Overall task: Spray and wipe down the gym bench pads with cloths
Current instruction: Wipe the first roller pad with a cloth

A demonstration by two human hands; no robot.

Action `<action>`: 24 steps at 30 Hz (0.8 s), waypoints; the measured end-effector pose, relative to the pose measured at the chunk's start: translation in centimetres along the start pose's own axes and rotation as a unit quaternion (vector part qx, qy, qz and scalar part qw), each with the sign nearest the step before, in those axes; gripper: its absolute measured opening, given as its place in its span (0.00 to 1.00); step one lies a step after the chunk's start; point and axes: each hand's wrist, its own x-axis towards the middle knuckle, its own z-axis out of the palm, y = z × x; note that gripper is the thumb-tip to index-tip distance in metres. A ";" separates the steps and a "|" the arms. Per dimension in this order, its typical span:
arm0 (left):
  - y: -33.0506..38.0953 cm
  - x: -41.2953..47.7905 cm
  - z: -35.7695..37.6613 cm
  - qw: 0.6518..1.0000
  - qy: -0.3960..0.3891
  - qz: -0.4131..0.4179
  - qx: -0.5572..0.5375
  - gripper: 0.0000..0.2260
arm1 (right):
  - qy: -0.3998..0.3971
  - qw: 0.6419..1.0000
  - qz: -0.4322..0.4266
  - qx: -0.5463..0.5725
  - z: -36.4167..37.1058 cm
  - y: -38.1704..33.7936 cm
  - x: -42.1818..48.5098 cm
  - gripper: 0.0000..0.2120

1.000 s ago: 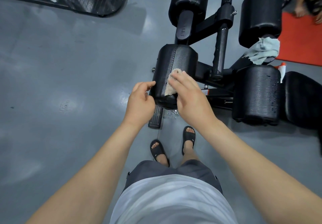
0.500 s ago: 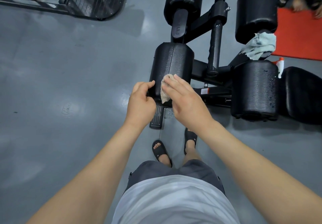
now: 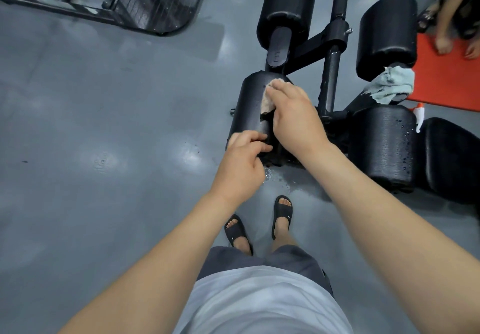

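A black roller pad of the gym bench lies straight ahead of me. My right hand presses a beige cloth flat against its far upper part, fingers stretched over the cloth. My left hand grips the pad's near end with curled fingers. To the right, another roller pad is dotted with water drops. A grey-blue cloth is draped on the frame between the right-hand pads. A white spray bottle with an orange top peeks out behind the wet pad.
Two more roller pads sit farther off on the black frame. A flat bench pad is at right. An orange mat holds another person's feet. A metal rack stands top left. Water lies on the floor.
My right hand has slid the beige cloth from the pad's near end up toward its far end. My left hand keeps its grip on the near end.
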 end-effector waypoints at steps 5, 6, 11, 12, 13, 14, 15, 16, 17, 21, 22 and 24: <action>0.1 -0.1 -0.1 1.000 -0.010 0.003 0.018 0.24 | -0.028 0.999 -0.033 0.009 0.7 0.1 2.8 0.20; 0.2 -0.1 -0.1 1.000 -0.013 0.007 0.023 0.24 | -0.040 0.999 -0.036 0.007 0.9 0.2 3.1 0.19; 0.0 0.0 -0.3 0.998 -0.008 0.031 0.050 0.23 | -0.042 0.999 -0.024 -0.001 1.1 0.4 2.1 0.15; -0.1 0.0 -0.4 0.998 -0.006 0.036 0.054 0.23 | -0.037 0.999 -0.025 -0.001 1.0 0.6 1.5 0.15; -0.2 0.0 -0.4 0.997 -0.004 0.043 0.059 0.23 | -0.033 0.999 -0.026 0.000 1.0 0.8 1.0 0.15; -0.4 0.0 -0.5 0.997 -0.005 0.052 0.064 0.22 | -0.029 0.999 -0.025 0.001 0.9 0.9 0.5 0.15; -0.5 -0.1 -0.5 0.996 -0.008 0.060 0.070 0.22 | -0.025 0.999 -0.023 0.004 0.9 1.0 0.2 0.16; -0.6 -0.2 -0.6 0.995 -0.014 0.067 0.076 0.22 | -0.022 1.000 -0.019 0.006 1.0 1.1 0.2 0.16; -0.7 -0.3 -0.6 0.994 -0.020 0.071 0.081 0.22 | -0.021 1.000 -0.015 0.007 1.0 1.1 0.5 0.17; -1.0 -0.6 -1.1 0.992 -0.035 0.077 0.090 0.22 | -0.030 0.999 -0.014 0.003 1.3 0.8 2.9 0.17; -1.1 -0.6 -1.2 0.992 -0.035 0.076 0.090 0.22 | -0.036 0.999 -0.014 0.000 1.3 0.8 3.3 0.18; -1.5 -0.5 -1.6 0.993 -0.032 0.071 0.090 0.22 | -0.043 0.999 -0.017 -0.009 1.5 0.6 3.5 0.18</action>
